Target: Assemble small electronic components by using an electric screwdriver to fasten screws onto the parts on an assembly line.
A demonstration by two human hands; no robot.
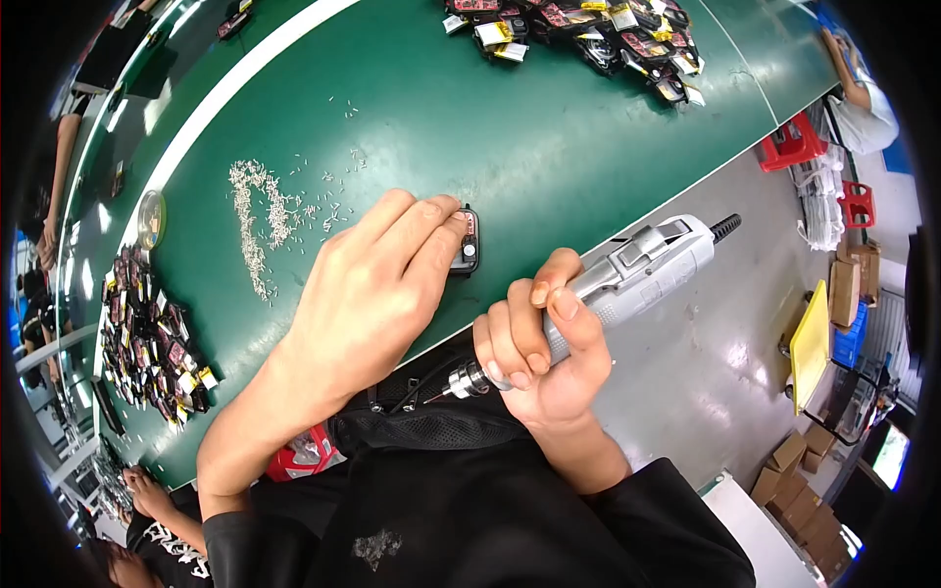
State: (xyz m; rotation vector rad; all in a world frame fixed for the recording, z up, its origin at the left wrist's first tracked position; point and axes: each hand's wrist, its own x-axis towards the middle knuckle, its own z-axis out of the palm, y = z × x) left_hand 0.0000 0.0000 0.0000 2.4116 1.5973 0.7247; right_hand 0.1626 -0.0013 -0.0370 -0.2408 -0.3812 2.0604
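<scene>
head view: left hand (377, 279) bent over a small black device (470, 253) on the green bench (392, 108), fingertips bunched on it; cannot tell whether they pinch anything. right hand (549, 343) wraps a grey power screwdriver (652, 267), its bit clear of the device and angled down-left. risks, judged: device could skid if the fingertip hold is light; loose silver screws (279, 218) could scatter if the left hand sweeps across them.

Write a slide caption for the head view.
Left hand on a small black device, right hand gripping a grey electric screwdriver.
</scene>
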